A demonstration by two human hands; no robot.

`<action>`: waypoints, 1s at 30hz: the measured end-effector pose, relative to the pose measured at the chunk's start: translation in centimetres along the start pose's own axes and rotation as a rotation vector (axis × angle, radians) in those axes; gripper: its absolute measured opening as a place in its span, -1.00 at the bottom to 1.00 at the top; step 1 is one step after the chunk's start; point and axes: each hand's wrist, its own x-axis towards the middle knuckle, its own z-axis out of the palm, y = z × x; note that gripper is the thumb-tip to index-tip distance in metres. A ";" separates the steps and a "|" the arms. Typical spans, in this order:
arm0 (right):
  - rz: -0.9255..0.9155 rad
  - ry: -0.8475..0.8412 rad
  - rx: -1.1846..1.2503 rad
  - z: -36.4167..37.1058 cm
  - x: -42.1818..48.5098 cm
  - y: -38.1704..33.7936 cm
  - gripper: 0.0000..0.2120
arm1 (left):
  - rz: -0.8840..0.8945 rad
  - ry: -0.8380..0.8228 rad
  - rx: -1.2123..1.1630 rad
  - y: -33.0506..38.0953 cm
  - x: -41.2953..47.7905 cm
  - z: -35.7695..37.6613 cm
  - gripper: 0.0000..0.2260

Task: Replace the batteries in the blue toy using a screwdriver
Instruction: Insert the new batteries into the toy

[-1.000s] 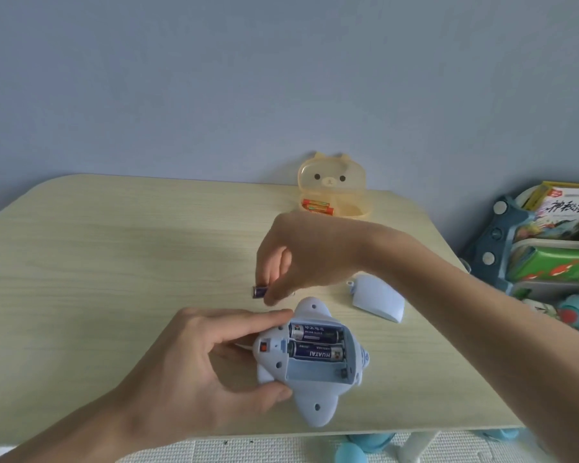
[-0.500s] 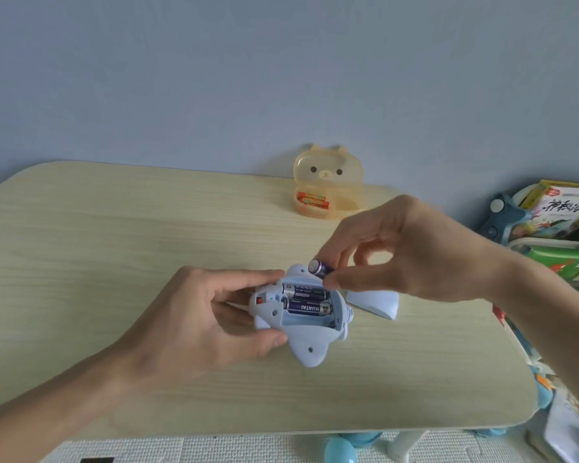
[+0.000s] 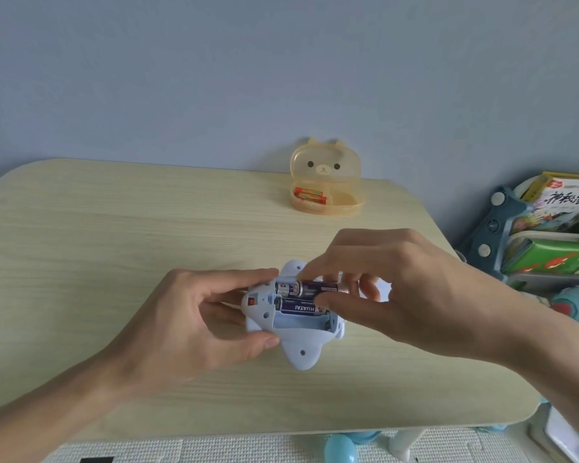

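Observation:
The blue toy (image 3: 298,345) lies belly-up on the wooden table (image 3: 114,245), its battery bay open. My left hand (image 3: 194,322) grips the toy's left side. Two dark batteries sit in the bay, one (image 3: 298,308) marked HUATAI. My right hand (image 3: 385,289) pinches a third dark battery (image 3: 318,289) lying lengthwise just above the bay's far slot. The loose compartment cover is mostly hidden behind my right hand. No screwdriver is visible.
An open orange bear-shaped box (image 3: 326,182) with orange batteries (image 3: 310,196) stands at the table's far edge by the wall. A shelf with books (image 3: 555,235) stands to the right. Blue balls (image 3: 341,449) lie on the floor mat below the front edge.
My right hand picked up a dark battery from the table left of the toy, carried it over, and lowered it from an upright tilt to lie flat over the bay. The left hand kept its grip.

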 end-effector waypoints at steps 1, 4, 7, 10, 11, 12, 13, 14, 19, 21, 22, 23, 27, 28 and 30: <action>0.014 0.005 0.005 -0.1 0.0 0.1 -0.80 | -0.001 0.001 -0.003 0.0 0.0 0.0 -0.42; 0.089 -0.021 0.081 -0.5 0.1 0.2 -0.73 | -0.006 0.004 -0.012 0.2 0.0 0.0 -0.41; 0.095 -0.038 0.129 -0.7 -0.2 0.4 -0.74 | -0.011 -0.002 -0.003 0.2 -0.1 0.0 -0.43; 0.108 -0.018 0.150 -0.7 -0.3 0.5 -0.75 | -0.011 -0.011 0.032 0.1 0.0 0.0 -0.42; 0.112 -0.008 0.166 -0.5 -0.3 0.4 -0.76 | -0.008 -0.011 0.040 0.1 0.0 -0.1 -0.42; 0.114 -0.003 0.179 -0.2 -0.2 0.3 -0.75 | -0.005 -0.009 0.043 0.1 0.0 -0.1 -0.42; 0.109 -0.004 0.185 0.1 -0.1 0.2 -0.74 | -0.002 -0.006 0.042 0.1 0.0 -0.1 -0.42; 0.100 -0.010 0.181 0.5 0.0 0.1 -0.73 | 0.000 -0.002 0.041 0.2 0.1 -0.1 -0.42; 0.040 0.012 0.210 2.2 0.8 -0.5 -0.75 | 0.013 -0.002 0.050 0.4 0.0 -0.1 -0.45; -0.003 0.046 0.170 2.9 0.8 -0.7 -0.82 | 0.013 -0.005 0.050 0.4 0.0 -0.1 -0.46; -0.027 0.062 0.134 3.3 0.8 -0.7 -0.85 | 0.013 -0.008 0.049 0.4 0.0 -0.1 -0.47; -0.047 0.078 0.110 3.5 0.7 -0.7 -0.87 | 0.010 -0.010 0.045 0.4 0.0 -0.2 -0.46; -0.080 0.119 0.081 3.5 0.5 0.0 -0.91 | -0.015 -0.009 0.020 0.2 -0.1 -0.2 -0.43; -0.084 0.115 0.071 3.4 0.6 0.1 -0.91 | -0.018 -0.012 0.012 0.1 0.0 -0.2 -0.43; -0.106 0.081 0.065 3.4 0.8 0.1 -0.90 | -0.022 -0.018 -0.006 0.0 0.0 -0.2 -0.42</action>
